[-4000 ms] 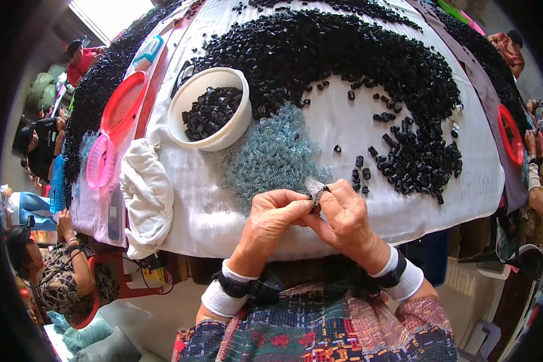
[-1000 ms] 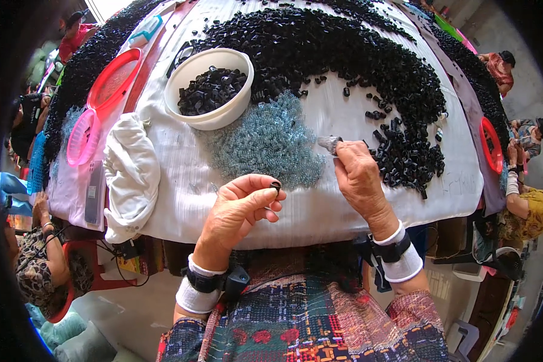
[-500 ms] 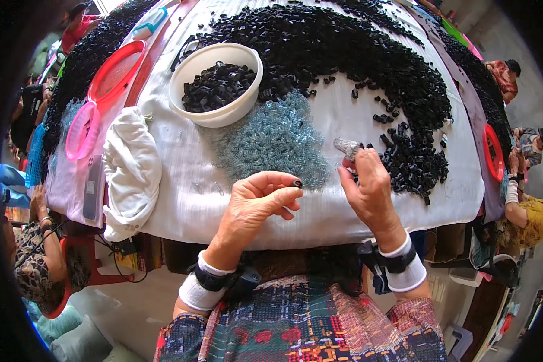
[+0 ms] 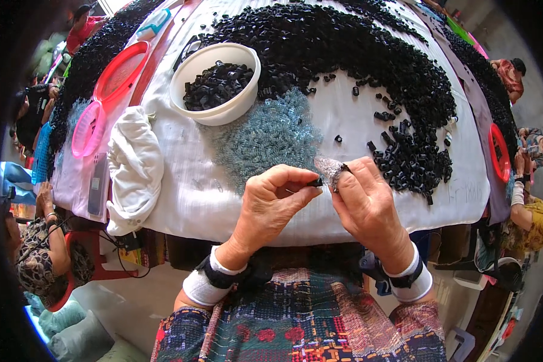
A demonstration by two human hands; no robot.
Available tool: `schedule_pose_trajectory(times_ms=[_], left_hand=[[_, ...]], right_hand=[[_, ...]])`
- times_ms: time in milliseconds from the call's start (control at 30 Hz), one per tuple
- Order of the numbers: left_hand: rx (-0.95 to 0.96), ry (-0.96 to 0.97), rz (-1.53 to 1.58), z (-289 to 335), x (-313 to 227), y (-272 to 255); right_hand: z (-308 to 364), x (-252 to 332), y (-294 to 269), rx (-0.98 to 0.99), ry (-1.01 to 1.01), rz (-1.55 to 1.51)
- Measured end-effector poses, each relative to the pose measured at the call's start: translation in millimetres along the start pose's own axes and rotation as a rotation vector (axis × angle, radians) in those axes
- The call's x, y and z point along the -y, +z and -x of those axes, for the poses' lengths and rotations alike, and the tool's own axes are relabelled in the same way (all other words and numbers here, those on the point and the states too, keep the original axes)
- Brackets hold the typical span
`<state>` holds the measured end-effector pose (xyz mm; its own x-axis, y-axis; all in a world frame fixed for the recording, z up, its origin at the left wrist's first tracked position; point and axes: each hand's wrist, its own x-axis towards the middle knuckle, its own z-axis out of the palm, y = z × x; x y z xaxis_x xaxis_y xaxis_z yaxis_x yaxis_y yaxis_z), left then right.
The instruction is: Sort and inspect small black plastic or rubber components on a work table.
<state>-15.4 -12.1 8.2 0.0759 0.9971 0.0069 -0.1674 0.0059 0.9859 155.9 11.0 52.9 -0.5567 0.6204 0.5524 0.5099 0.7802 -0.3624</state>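
Observation:
My left hand (image 4: 277, 202) pinches a small black plastic piece (image 4: 315, 181) between thumb and fingertips. Close against it is my right hand (image 4: 368, 199), its thumb and fingers drawn together. One right fingertip wears a grey-white wrapping (image 4: 330, 166). Whatever the right fingers hold is too small and too hidden to name. Just beyond both hands lies a heap of tiny pale blue-grey, coil-like pieces (image 4: 265, 142). Behind it and to the right spreads a large pile of small black plastic pieces (image 4: 344, 45). A white bowl (image 4: 226, 114) holds more black pieces.
White cloth (image 4: 193, 208) covers the table. To the left lie a crumpled white cloth (image 4: 133, 175), a phone (image 4: 97, 187), a pink basket (image 4: 78, 148) and a red basket (image 4: 102, 93). Another red basket (image 4: 498, 154) is at right. Several people sit along both sides.
Both hands have come together: my right hand moved left and my left hand slightly right. A single black piece now lies alone to the right of the pale heap.

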Motion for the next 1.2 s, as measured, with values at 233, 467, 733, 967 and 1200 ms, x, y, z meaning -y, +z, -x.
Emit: schedule_pose_trajectory(times_ms=[233, 467, 733, 967, 1200], left_hand=[[-0.023, 0.249, -0.244, -1.2, 3.6, 2.9], [-0.013, 0.267, -0.362, 0.5, 0.8, 2.7], [0.031, -0.014, -0.037, 2.0, 8.2, -1.5], [0.047, -0.106, 0.082, 1.7, 9.9, -3.8], [0.052, -0.179, 0.212, -0.4, 10.8, -6.5]], right_hand=[[2.6, -1.3, -0.7, 0.014, -0.004, 0.044], [4.0, -2.1, 2.0, 0.014, -0.001, 0.013], [11.0, 2.8, 13.3, -0.078, 0.114, -0.103], [12.4, 0.4, 23.3, -0.143, 0.15, -0.168], [18.8, -3.2, 26.3, -0.143, 0.234, -0.258]])
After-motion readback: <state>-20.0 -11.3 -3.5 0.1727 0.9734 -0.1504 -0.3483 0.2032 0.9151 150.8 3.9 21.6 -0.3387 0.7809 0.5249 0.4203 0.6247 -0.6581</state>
